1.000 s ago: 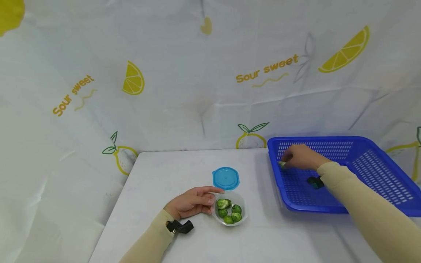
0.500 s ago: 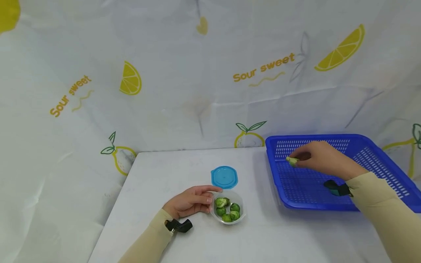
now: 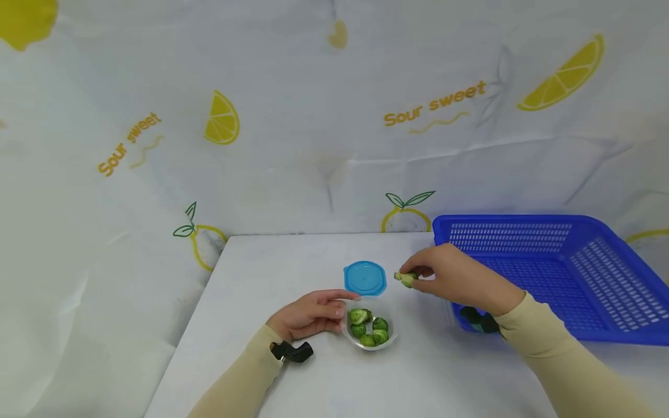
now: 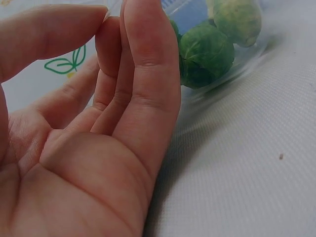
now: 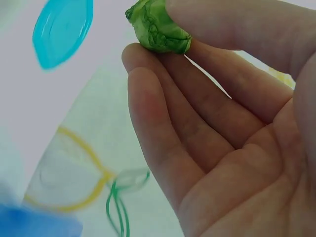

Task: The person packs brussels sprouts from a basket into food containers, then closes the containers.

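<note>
In the head view, my left hand [image 3: 309,314] holds the left rim of a clear plastic container [image 3: 393,335]. Several Brussels sprouts [image 3: 368,340] lie inside it. The left wrist view shows the thumb and fingers at the container's clear wall, with sprouts [image 4: 206,54] just beyond them. My right hand [image 3: 453,276] pinches one Brussels sprout [image 3: 405,279] between thumb and fingers, to the right of a blue lid [image 3: 364,278]. That held sprout [image 5: 158,27] appears close up in the right wrist view, light green with a ragged end.
A large blue plastic basket [image 3: 569,244] with slotted walls stands on the right, partly behind my right forearm. The white table [image 3: 282,261] meets a white sheet [image 3: 292,133] printed with lemons at the back. Black straps [image 3: 292,352] circle both wrists.
The right hand has lifted the sprout from the basket and carried it left past the basket's rim, near the blue lid. My left hand stays at the container.
</note>
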Demonstrator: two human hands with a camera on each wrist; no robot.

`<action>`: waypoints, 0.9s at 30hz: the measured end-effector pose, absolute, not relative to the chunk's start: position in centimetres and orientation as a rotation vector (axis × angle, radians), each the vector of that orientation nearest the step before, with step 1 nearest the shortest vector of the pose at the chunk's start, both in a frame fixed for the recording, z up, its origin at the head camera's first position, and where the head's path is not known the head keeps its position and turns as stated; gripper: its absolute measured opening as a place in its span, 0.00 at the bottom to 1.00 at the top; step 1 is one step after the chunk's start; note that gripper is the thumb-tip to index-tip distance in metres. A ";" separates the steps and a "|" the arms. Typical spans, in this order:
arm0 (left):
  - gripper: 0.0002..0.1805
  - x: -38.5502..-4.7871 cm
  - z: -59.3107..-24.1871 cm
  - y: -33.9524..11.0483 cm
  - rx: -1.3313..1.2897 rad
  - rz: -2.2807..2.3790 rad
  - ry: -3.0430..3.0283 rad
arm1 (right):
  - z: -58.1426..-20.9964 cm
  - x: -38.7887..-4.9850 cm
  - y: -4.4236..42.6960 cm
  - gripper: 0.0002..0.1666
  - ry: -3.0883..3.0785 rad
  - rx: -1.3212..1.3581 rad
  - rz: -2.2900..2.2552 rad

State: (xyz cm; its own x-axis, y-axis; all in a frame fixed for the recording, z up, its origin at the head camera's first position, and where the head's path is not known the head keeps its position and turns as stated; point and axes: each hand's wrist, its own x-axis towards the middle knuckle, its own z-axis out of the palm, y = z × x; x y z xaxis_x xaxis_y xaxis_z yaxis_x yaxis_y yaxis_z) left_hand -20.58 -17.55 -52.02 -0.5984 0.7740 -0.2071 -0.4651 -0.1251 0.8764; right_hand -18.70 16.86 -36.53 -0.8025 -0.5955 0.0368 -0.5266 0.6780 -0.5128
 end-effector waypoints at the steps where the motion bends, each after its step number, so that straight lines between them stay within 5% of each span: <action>1: 0.29 -20.6 -52.1 -17.5 0.381 1.843 1.275 | -36.8 -18.5 16.1 0.12 2.738 -0.962 -0.775; 14: 0.35 -20.5 -51.7 -17.7 0.364 1.836 1.270 | -39.7 -16.7 11.4 0.12 2.657 -1.165 -0.609; 27: 0.30 -20.5 -51.7 -17.7 0.381 1.853 1.263 | -41.0 -16.3 10.3 0.12 2.655 -1.143 -0.546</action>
